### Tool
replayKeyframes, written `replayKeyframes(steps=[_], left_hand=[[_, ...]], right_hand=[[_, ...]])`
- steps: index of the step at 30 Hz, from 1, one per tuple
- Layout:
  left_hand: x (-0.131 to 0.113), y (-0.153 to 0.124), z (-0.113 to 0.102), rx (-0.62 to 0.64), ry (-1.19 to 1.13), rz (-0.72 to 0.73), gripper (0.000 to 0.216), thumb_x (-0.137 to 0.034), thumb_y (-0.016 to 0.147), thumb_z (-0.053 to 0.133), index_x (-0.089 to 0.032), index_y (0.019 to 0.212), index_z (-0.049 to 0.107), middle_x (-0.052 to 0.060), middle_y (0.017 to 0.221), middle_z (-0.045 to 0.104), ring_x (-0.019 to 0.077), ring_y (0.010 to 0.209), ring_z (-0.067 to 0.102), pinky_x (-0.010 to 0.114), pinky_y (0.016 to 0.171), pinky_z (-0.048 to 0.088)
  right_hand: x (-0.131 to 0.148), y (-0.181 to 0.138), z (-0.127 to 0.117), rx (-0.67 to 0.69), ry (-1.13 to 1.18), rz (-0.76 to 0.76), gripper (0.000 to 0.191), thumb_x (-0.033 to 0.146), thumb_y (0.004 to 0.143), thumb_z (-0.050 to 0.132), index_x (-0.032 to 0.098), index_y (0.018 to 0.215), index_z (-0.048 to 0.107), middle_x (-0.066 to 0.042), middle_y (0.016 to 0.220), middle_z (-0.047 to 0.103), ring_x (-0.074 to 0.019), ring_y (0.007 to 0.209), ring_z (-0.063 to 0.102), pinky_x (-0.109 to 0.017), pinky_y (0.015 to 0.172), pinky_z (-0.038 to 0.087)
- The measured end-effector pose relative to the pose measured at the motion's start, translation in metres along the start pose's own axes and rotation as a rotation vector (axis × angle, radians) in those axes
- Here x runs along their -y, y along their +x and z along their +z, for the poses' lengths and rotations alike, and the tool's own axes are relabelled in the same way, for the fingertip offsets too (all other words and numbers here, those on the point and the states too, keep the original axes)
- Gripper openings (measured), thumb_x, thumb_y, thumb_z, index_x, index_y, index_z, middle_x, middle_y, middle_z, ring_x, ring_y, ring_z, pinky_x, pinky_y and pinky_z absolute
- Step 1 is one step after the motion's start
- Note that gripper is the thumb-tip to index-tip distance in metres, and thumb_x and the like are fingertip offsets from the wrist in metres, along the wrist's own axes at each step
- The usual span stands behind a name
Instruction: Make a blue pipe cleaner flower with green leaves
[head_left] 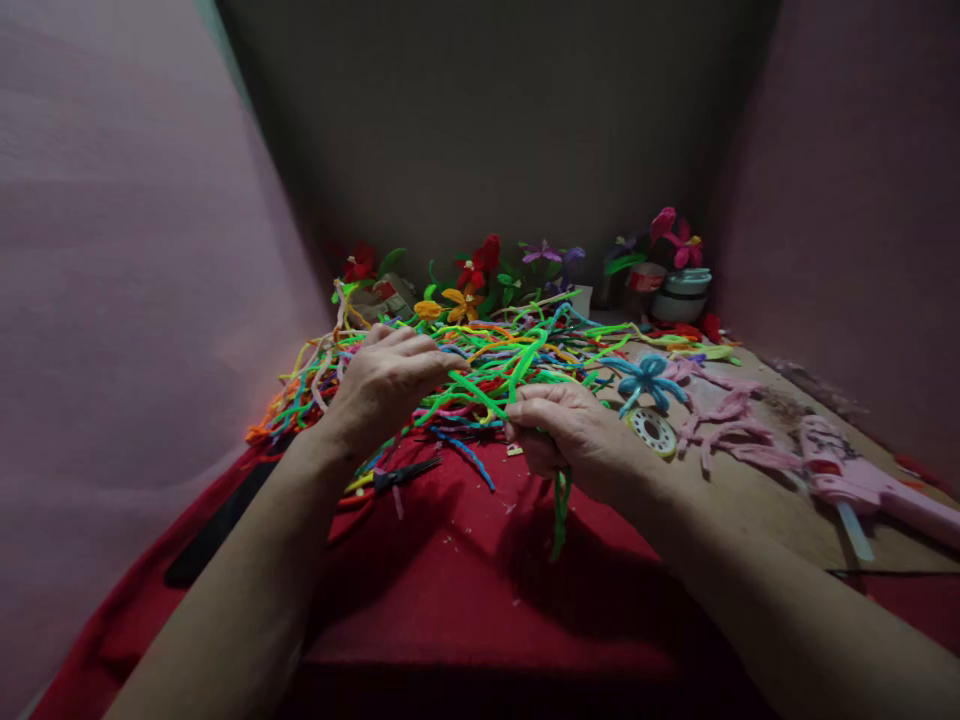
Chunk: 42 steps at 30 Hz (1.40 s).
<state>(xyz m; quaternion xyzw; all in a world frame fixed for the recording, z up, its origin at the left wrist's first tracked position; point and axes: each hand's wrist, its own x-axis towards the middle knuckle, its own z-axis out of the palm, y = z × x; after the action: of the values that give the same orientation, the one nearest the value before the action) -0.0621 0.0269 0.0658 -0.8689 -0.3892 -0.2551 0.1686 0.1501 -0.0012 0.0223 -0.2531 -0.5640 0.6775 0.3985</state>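
Note:
Green pipe cleaners (480, 395) stretch between my two hands above a red-covered table. My left hand (394, 375) is closed, its fingertips pinching the left end of one strand. Around the middle of the strands my right hand (559, 430) is wrapped; a bent green loop rises above it and green tails hang below. Just behind both hands spreads a tangled heap of multicoloured pipe cleaners (491, 352). A blue pipe-cleaner flower (646, 380) and a round, white disc with holes (652, 432) lie right of my right hand.
Pliers-like dark tool (405, 474) lies below my left hand. A dark flat object (217, 530) rests at the left edge. At right, a pink glue gun (862, 480) and pink pipe-cleaner pieces (727, 410) lie on a board. Finished flowers (469, 275) and a jar (682, 295) stand behind.

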Motion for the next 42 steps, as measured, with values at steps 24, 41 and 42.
replayKeyframes(steps=[24, 41, 42], left_hand=[[-0.066, 0.003, 0.008, 0.297, -1.217, -0.696, 0.024, -0.034, 0.074, 0.062, -0.012, 0.066, 0.06, -0.004, 0.055, 0.046, 0.0043, 0.048, 0.036, 0.016, 0.045, 0.028], [-0.038, 0.01, 0.01, -0.157, -1.535, -0.93, 0.009, -0.019, 0.076, 0.058, -0.011, 0.073, 0.056, -0.002, 0.048, 0.055, 0.0032, 0.029, 0.034, 0.015, 0.029, 0.027], [-0.037, 0.01, 0.01, -0.169, -1.525, -0.934, 0.009, -0.019, 0.077, 0.058, -0.012, 0.073, 0.056, -0.003, 0.046, 0.054, 0.0034, 0.029, 0.034, 0.015, 0.029, 0.028]], right_hand=[[-0.003, -0.002, 0.009, -0.087, -0.481, -0.163, 0.019, 0.015, 0.073, 0.038, 0.015, 0.058, 0.05, 0.006, 0.048, 0.036, -0.0047, 0.042, 0.028, -0.019, 0.041, 0.022], [-0.006, -0.007, 0.021, 0.077, -0.222, 0.201, 0.018, 0.014, 0.07, 0.042, 0.017, 0.053, 0.047, 0.009, 0.035, 0.036, -0.0036, 0.03, 0.027, -0.018, 0.032, 0.019], [-0.006, -0.007, 0.02, 0.085, -0.2, 0.213, 0.018, 0.014, 0.07, 0.043, 0.017, 0.053, 0.047, 0.009, 0.034, 0.036, -0.0038, 0.029, 0.027, -0.018, 0.031, 0.019]])
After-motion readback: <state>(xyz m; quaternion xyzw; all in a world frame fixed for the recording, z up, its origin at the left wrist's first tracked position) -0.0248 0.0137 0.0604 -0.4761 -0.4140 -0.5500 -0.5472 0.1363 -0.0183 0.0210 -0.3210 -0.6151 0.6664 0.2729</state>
